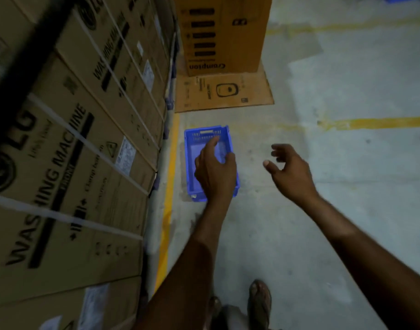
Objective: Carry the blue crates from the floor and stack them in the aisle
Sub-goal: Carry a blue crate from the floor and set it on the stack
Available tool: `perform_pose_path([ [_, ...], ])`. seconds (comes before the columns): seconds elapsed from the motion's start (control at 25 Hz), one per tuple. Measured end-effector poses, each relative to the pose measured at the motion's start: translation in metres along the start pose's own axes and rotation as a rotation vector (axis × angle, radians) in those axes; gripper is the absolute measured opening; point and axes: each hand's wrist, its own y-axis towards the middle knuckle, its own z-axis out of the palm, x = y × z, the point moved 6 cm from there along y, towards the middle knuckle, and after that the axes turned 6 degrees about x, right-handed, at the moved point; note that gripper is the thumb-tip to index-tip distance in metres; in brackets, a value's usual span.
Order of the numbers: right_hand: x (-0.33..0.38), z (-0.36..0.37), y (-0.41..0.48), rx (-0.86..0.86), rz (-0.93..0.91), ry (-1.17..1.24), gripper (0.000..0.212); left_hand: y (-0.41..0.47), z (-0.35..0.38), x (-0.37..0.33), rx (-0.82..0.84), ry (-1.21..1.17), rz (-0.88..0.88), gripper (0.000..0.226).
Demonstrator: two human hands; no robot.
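Down on the concrete floor (pixel 263 234) sits one blue crate (pixel 192 148), empty, its slotted end wall with the handle cut-out facing away from the person. It lies just beside a yellow painted line (pixel 167 206) that runs along the foot of the stacked goods.

Left hand (pixel 215 170): reaches out over the crate, seen in front of it, fingers loosely spread and curved, forefinger stretched toward the far end wall. Whether it touches the plastic I cannot tell; it grips nothing.

Right hand (pixel 290 170): hangs over bare floor to the right of the crate, well apart from it, fingers open and curled, thumb out, empty.

Both forearms bare. Sandalled foot (pixel 259 298) on the floor at the near edge of view, behind the crate.

Left side: a tall wall of cardboard cartons (pixel 68 163) printed "LG" and "WASHING MACHINE", bound with pale straps. Beyond the crate: a flattened cardboard sheet (pixel 252 94) on the floor, and standing on it an upright brown carton (pixel 242 39) marked "Crompton", the lettering upside down from here.

A second yellow line (pixel 383 122) crosses the floor to the right. Dim light; the carton wall is blurred.
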Motion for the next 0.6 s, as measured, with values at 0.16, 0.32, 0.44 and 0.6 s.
perform_pose_path([
  [0.16,0.033,-0.081,-0.057,-0.087,-0.050,-0.168,0.046,-0.054,-0.023,-0.088,0.111,0.226,0.312,0.056],
  [0.32,0.034,-0.144,-0.115,-0.224,-0.064,-0.319,0.048,-0.101,-0.011,-0.152,0.260,0.394,0.609,0.049],
  [0.44,0.007,-0.189,-0.148,-0.319,-0.018,-0.322,0.049,-0.133,0.019,-0.191,0.308,0.412,0.690,0.046],
  [0.6,-0.054,-0.284,-0.178,-0.402,0.039,-0.300,0.049,-0.190,0.092,-0.260,0.370,0.433,0.822,0.047],
])
